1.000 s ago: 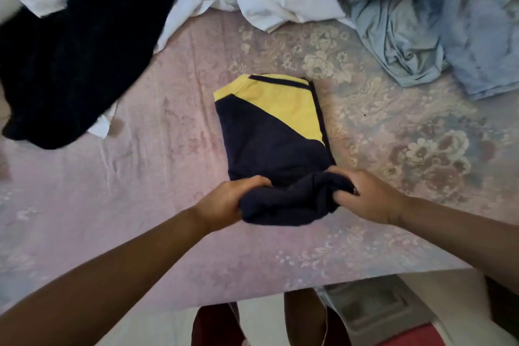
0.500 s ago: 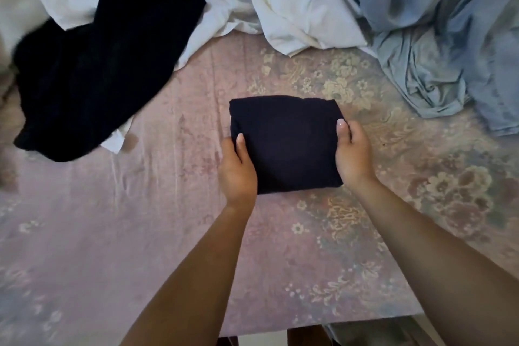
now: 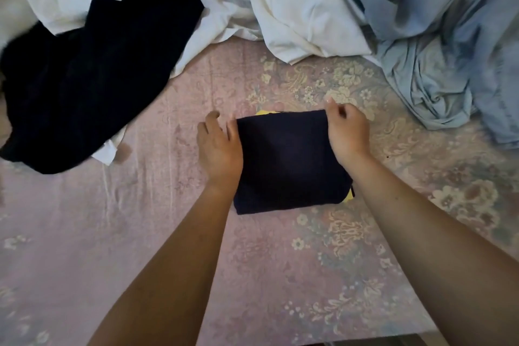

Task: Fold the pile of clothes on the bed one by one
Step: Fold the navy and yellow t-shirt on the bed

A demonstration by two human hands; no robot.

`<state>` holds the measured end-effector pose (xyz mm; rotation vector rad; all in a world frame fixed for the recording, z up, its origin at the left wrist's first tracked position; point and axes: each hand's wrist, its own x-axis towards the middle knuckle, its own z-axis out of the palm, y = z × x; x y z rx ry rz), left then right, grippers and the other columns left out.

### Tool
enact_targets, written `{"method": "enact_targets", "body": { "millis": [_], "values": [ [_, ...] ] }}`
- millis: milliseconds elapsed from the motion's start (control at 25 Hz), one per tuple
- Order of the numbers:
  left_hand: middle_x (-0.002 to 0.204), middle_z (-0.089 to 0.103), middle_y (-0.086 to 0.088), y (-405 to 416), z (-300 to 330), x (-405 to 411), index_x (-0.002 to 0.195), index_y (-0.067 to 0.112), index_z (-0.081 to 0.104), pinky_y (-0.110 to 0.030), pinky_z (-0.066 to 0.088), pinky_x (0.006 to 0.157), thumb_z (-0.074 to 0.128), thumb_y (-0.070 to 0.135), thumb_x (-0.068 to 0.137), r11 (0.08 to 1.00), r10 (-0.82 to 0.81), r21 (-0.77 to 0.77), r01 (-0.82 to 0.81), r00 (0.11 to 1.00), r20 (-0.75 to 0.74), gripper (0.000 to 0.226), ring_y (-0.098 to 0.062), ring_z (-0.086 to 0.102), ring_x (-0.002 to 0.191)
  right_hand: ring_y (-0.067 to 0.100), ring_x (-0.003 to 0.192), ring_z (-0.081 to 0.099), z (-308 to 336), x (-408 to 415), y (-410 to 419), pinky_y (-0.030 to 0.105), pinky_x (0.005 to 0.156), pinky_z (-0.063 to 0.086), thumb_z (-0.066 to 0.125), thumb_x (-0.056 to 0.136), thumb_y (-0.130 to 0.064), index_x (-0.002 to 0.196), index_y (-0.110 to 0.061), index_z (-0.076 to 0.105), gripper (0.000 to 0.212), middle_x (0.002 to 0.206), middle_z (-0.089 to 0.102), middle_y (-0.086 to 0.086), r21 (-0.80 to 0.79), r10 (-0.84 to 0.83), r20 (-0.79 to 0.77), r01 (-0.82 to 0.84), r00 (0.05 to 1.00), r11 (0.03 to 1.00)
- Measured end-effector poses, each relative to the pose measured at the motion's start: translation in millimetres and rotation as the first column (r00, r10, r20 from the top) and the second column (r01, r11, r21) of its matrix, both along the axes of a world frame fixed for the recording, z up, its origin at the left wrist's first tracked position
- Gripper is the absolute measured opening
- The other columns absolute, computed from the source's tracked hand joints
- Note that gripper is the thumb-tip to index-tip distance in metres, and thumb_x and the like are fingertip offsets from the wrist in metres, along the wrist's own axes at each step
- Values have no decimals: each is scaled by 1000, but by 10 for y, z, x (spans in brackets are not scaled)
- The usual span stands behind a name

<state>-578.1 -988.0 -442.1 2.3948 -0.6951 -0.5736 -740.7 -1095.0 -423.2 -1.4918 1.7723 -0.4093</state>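
Pink floral bedspread (image 3: 140, 233) fills the head view, wrinkled in places, with the bed's near edge just visible at the bottom right.

A navy garment (image 3: 289, 160) lies folded into a compact rectangle in the middle of the bed, a sliver of yellow showing at its far edge and another at its near right corner. The left hand (image 3: 219, 149) rests flat against the garment's left edge, fingers straight and relaxed, gripping nothing; the thumb lies on the navy cloth while the other fingers reach onto the bedspread beside it. The right hand (image 3: 346, 132) sits at the far right corner of the fold, its fingers curled in and pinching the cloth's edge — the fingertip with a pale nail points toward the far side of the bed.

Along the far edge the unfolded pile stretches across: a black garment (image 3: 84, 87) spread at the far left, overlapping white clothes (image 3: 295, 8) heaped in the middle, and crumpled light blue clothes (image 3: 438, 45) at the far right. A white corner pokes out from under the black garment's near edge. The pile lies well apart from the folded garment.
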Motion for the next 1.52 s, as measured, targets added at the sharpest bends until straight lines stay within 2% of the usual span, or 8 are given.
{"method": "enact_targets", "body": {
  "millis": [200, 360, 520, 760, 920, 1120, 1280, 1520],
  "values": [
    [97, 59, -18, -163, -207, 136, 92, -5, 62, -34, 45, 74, 47, 21, 100, 989, -143, 52, 141, 989, 33, 30, -31, 56, 84, 12, 71, 47, -172, -10, -159, 17, 57, 33, 48, 98, -19, 80, -9, 52, 21, 68, 46, -6, 33, -101, -85, 105, 991, 994],
    [105, 54, -12, -204, -175, 151, 104, 0, 56, -26, 39, 71, 49, 24, 99, 998, -50, 30, 51, 998, -29, 26, -24, 53, 89, 13, 77, 48, -160, -19, -123, 22, 66, 34, 44, 100, -23, 87, -10, 52, 20, 70, 46, -8, 50, -156, -52, 159, 986, 986],
    [90, 53, 1, 185, 114, -70, 97, 12, 49, -7, 38, 60, 46, 32, 99, 958, 262, -57, -282, 936, -235, 20, -5, 48, 71, 6, 72, 47, 130, -320, 220, 8, 60, 36, 43, 100, -32, 94, -15, 52, 20, 82, 52, -7, -89, -62, 66, 68, 996, 994],
    [97, 61, 7, 1031, 175, -639, 108, 18, 62, -2, 39, 66, 60, 30, 92, 955, 296, 103, -278, 874, -387, 20, 0, 55, 83, 8, 91, 58, -33, -922, 1182, 14, 76, 43, 64, 89, -28, 107, -22, 63, 19, 102, 63, -7, 148, -149, 148, 127, 978, 981],
    [95, 67, -2, 1165, 31, -582, 93, 21, 67, -18, 50, 76, 65, 26, 89, 935, 353, 131, -331, 817, -455, 7, -16, 62, 86, -2, 85, 56, -130, -888, 1138, 7, 75, 40, 66, 88, -16, 87, -20, 65, 3, 98, 64, 2, 79, -170, 152, 160, 974, 984],
    [86, 63, 0, 1066, 19, -434, 87, 17, 61, -10, 41, 68, 64, 20, 90, 963, 268, 93, -252, 879, -394, 5, -11, 57, 80, 35, 90, 54, -259, -1056, 1044, 43, 80, 45, 64, 88, -12, 75, -8, 61, 14, 82, 55, -2, -153, -33, -98, 18, 995, 988],
    [78, 63, -1, 1100, 55, -435, 86, 10, 65, -15, 40, 62, 60, 24, 93, 956, 284, 194, -219, 854, -437, 16, -16, 58, 77, 32, 82, 55, -216, -1042, 1062, 30, 68, 37, 57, 94, -22, 78, -5, 58, 23, 85, 58, 12, 78, -77, -62, 82, 995, 994],
    [85, 61, 5, 271, 298, -131, 99, 13, 57, -29, 46, 72, 38, 44, 99, 976, 216, 56, -209, 934, -286, 37, -12, 58, 79, 15, 64, 46, 170, -366, 343, 27, 56, 34, 38, 98, -48, 72, -8, 52, 50, 69, 49, 2, 170, -102, 47, 93, 994, 981]
  ]
}}
